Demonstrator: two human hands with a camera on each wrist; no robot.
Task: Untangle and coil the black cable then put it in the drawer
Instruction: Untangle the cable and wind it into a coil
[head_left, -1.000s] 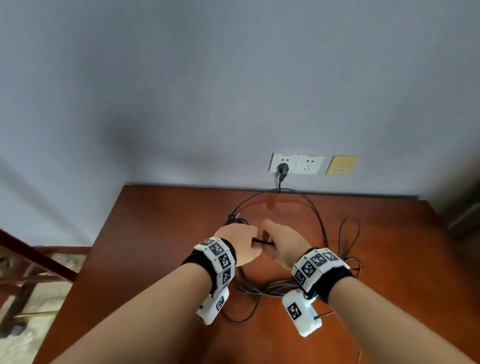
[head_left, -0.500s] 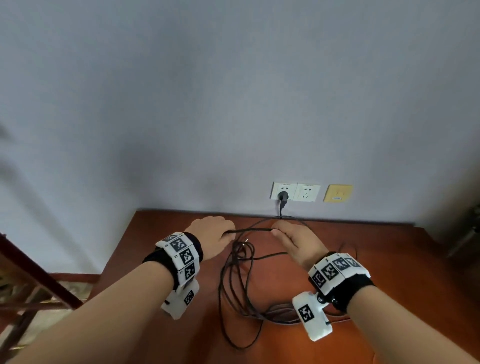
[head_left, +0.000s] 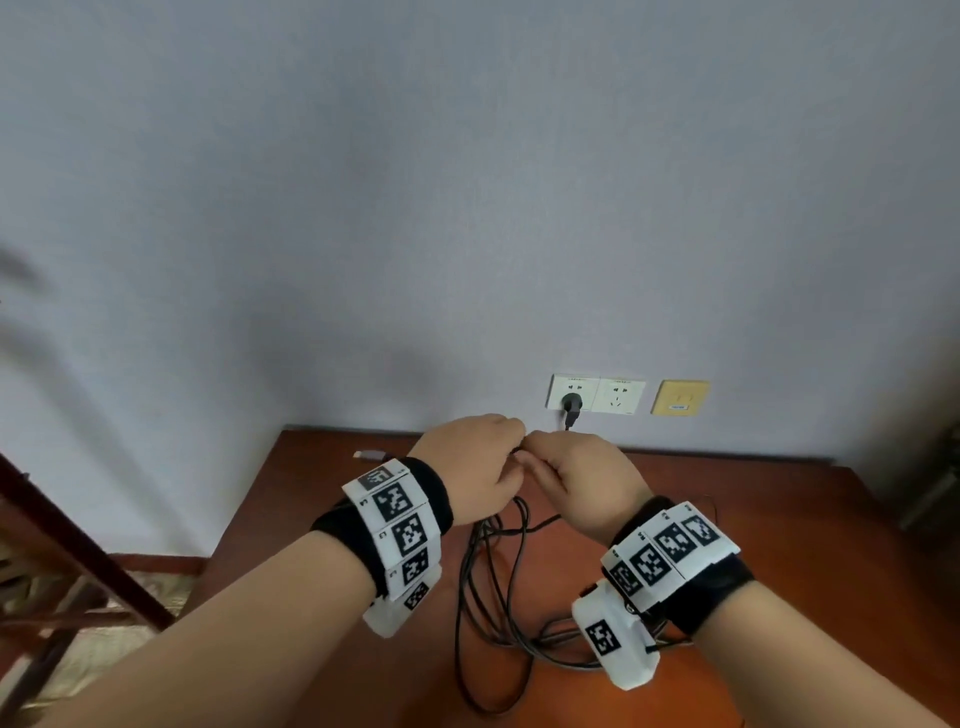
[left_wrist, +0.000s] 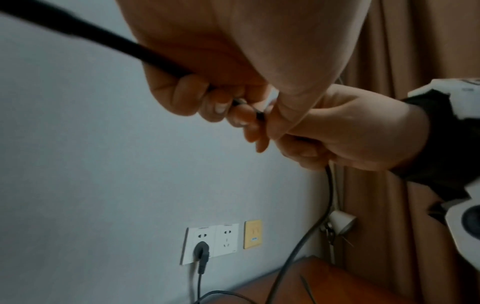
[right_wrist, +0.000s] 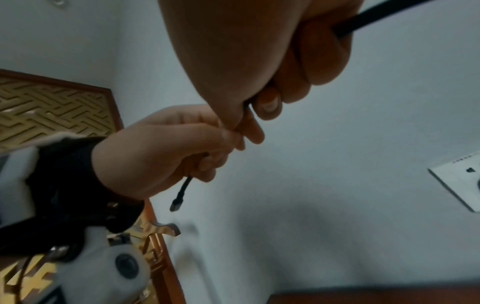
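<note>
My left hand (head_left: 475, 470) and right hand (head_left: 579, 480) meet knuckle to knuckle above the wooden table (head_left: 779, 545), each with fingers curled round the black cable (head_left: 485, 582); its small connector end (right_wrist: 178, 202) dangles free below my left fist. The cable's slack hangs from my hands and lies in loose, crossing loops on the table toward six o'clock. To do this step well, I judge I should keep the left pinch fixed as the anchor, let the right slide out along the strand, then bring each length back as an even loop, giving a slight twist so it lies flat, not kinked. Beyond my hands, at twelve o'clock, a dark plug (head_left: 571, 402) sits in the white wall socket (head_left: 595, 393), with a yellow plate (head_left: 679, 397) at one o'clock; whether that plug belongs to my cable I cannot tell, but if so it will stop the coil until pulled. A tan curtain (left_wrist: 415, 61) hangs at three o'clock; no drawer shows
</note>
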